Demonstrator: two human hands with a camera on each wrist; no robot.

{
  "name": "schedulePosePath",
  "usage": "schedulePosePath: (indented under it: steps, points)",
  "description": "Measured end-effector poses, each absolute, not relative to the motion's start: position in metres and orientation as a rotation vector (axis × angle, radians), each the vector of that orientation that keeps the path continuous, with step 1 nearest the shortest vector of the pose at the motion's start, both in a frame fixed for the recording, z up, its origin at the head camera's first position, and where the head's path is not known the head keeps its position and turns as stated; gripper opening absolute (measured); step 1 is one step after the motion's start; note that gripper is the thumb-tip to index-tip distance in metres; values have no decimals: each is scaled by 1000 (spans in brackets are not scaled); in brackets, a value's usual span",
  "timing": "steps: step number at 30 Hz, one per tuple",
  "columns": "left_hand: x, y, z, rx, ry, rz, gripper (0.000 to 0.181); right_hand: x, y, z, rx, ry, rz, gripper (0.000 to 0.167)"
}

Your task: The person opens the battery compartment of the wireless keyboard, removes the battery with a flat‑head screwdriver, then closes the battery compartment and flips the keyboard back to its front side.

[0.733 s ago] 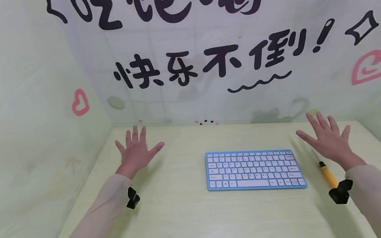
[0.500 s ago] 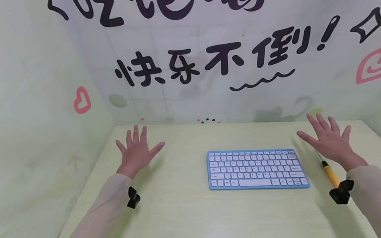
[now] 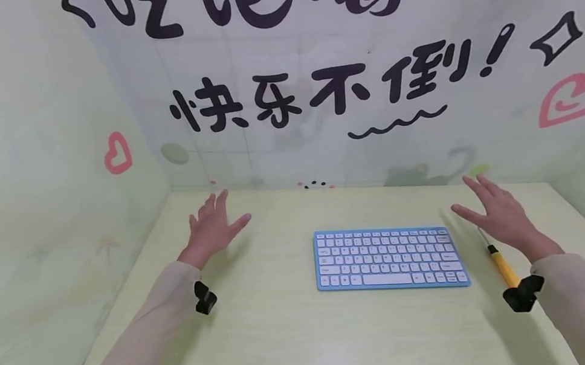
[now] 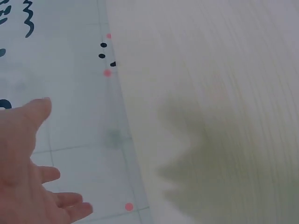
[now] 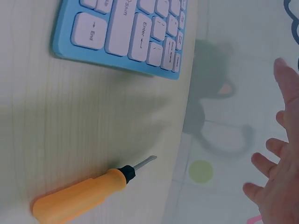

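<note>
My left hand (image 3: 210, 229) hangs above the back left of the table, fingers spread and holding nothing; its shadow falls on the wood in the left wrist view. Over the right side, my right hand (image 3: 501, 214) hovers with fingers extended, also holding nothing. Beneath and beside it lies a screwdriver (image 3: 504, 267) with a yellow-orange handle, its thin shaft pointing towards the back wall. A blue keyboard (image 3: 390, 260) with white keys rests between the hands, nearer the right one. The right wrist view shows the keyboard (image 5: 88, 50) and the whole shaft of the screwdriver (image 5: 79, 198), neither touched.
The pale wooden table (image 3: 268, 344) meets a printed cloth wall (image 3: 279, 160) at the back, with black characters and pink hearts on it. Further cloth walls stand along the left and right sides. A black device (image 3: 205, 298) is worn at each wrist.
Both hands have turned a little at the wrist, and their fingers appear closer together than before. The keyboard and screwdriver lie as they were; the head view has shifted slightly.
</note>
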State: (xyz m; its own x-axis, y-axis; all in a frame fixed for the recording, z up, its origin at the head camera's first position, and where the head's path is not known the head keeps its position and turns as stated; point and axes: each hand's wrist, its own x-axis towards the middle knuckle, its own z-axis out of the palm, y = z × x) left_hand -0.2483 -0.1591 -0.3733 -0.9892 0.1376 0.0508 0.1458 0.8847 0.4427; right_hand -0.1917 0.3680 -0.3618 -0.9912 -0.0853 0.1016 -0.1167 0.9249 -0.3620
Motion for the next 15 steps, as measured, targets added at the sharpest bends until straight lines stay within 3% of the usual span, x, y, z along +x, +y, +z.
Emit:
schedulePosePath:
  steps: [9,15]
  points:
    - [-241,-132,-376,-272,-2908,-1330,48,-180,368,-365,143,-3072,716,70]
    - [-234,-111,-384,-234,-2847,-1485,39,-171,369,-373,176,-3080,765,58]
